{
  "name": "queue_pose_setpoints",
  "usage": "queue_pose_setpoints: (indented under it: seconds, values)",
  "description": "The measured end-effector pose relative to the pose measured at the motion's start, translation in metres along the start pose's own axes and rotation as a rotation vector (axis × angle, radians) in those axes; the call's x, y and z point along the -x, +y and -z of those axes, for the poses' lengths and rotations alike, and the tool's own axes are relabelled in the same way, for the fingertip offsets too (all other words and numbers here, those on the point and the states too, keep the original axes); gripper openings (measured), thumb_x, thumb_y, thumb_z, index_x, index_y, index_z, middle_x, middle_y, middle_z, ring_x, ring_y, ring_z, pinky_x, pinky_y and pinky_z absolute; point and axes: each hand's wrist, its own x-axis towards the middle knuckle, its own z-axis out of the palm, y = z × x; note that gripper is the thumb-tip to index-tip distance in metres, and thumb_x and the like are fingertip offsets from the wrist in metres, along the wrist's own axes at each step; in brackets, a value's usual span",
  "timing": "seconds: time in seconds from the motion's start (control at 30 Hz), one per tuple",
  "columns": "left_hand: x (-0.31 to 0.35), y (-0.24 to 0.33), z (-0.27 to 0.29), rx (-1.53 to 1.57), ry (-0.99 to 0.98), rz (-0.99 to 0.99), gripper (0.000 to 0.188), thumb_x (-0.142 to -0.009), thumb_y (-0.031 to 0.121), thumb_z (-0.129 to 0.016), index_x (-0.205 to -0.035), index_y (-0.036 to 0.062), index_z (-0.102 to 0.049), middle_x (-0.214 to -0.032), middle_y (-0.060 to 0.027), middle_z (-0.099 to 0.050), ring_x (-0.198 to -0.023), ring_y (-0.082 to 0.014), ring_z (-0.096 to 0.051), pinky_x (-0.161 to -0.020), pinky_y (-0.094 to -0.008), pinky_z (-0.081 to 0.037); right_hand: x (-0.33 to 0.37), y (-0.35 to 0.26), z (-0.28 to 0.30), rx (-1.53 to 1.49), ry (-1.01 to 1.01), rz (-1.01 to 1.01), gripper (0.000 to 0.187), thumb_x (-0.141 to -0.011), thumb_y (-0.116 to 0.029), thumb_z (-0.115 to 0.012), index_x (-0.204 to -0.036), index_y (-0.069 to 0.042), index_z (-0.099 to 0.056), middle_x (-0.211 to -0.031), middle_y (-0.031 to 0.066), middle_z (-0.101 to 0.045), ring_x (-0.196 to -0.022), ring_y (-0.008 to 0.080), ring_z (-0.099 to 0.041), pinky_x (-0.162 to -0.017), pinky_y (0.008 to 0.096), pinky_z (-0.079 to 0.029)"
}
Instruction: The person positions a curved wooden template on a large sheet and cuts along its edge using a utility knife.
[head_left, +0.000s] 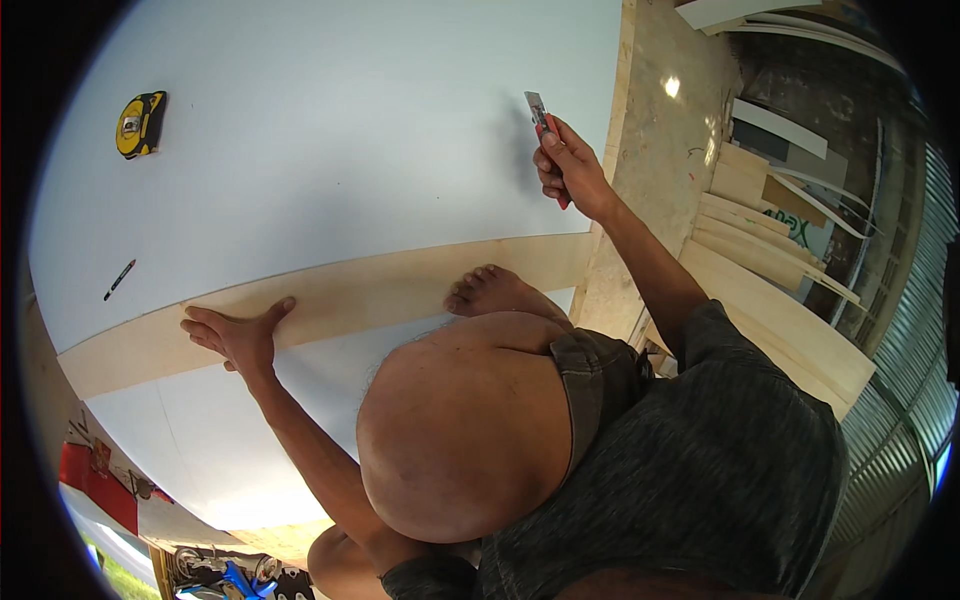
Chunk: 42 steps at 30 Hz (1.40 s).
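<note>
A long pale wooden strip [380,287] lies across a large white sheet [330,120]. My left hand [236,336] rests on the strip's left part, thumb and fingers spread. My bare foot [490,292] stands on the same strip farther right. Raised over the sheet's right side, my right hand [570,172] is closed round a red utility knife [550,128]. Its wide metal blade sticks out, pointing away from me, apart from the strip. Part of the knife's handle is hidden by my fingers.
A yellow and black tape measure [140,125] sits on the sheet at the far left, with a dark pencil [119,280] nearer to me. Several wooden offcuts [765,235] lie on the floor at right, beside a corrugated metal wall [905,370]. Blue and red items show at lower left.
</note>
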Motion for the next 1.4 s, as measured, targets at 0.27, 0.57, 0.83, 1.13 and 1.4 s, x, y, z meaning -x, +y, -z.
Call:
queue_pose_setpoints:
  seconds: [0.27,0.57,0.83,1.13,1.4]
  values:
    - [-0.013,-0.023,-0.003,-0.014,0.023,-0.028,0.169,-0.048,0.044,-0.106,-0.170,0.0090,0.006,-0.178,-0.0192,0.011,-0.164,-0.0391,0.009,-0.120,-0.0790,-0.020,0.017,-0.005,0.022,0.092,-0.102,0.031,0.041,-0.116,-0.037,-0.048,-0.149,-0.013,-0.045,-0.084,-0.0033,-0.047,-0.060,0.0048,-0.037,-0.054,0.0222,-0.038]
    - [-0.003,-0.005,0.005,0.005,-0.008,0.008,0.169,-0.048,0.045,-0.106,-0.170,0.0103,0.006,-0.178,-0.0193,0.010,-0.164,-0.0390,0.010,-0.120,-0.0788,-0.019,0.002,-0.009,-0.016,0.041,-0.196,0.014,0.043,-0.116,-0.038,-0.048,-0.150,-0.013,-0.045,-0.083,-0.0034,-0.045,-0.058,0.0045,-0.034,-0.051,0.0225,-0.035]
    - [-0.002,-0.002,0.005,-0.035,-0.016,0.043,0.171,-0.045,0.046,-0.107,-0.170,0.0107,0.005,-0.178,-0.0194,0.008,-0.164,-0.0396,0.007,-0.119,-0.0799,-0.024,-0.002,-0.014,-0.027,0.089,-0.208,0.012,0.040,-0.116,-0.038,-0.047,-0.146,-0.012,-0.048,-0.081,-0.0032,-0.044,-0.057,0.0047,-0.034,-0.051,0.0224,-0.035]
    - [-0.001,-0.002,0.004,-0.048,-0.003,0.041,0.172,-0.045,0.046,-0.107,-0.170,0.0098,0.005,-0.178,-0.0197,0.008,-0.164,-0.0396,0.006,-0.120,-0.0791,-0.024,-0.004,-0.022,-0.039,0.177,-0.083,-0.073,0.047,-0.113,-0.052,-0.046,-0.127,-0.008,-0.056,-0.072,-0.0053,-0.040,-0.051,0.0046,-0.033,-0.046,0.0241,-0.033]
    - [0.000,-0.002,0.004,-0.035,-0.010,0.036,0.171,-0.046,0.047,-0.106,-0.170,0.0097,0.005,-0.178,-0.0200,0.008,-0.164,-0.0397,0.007,-0.120,-0.0789,-0.022,-0.004,-0.012,-0.037,0.122,-0.083,-0.063,0.046,-0.111,-0.051,-0.049,-0.124,-0.007,-0.055,-0.073,-0.0049,-0.039,-0.051,0.0053,-0.032,-0.044,0.0248,-0.032]
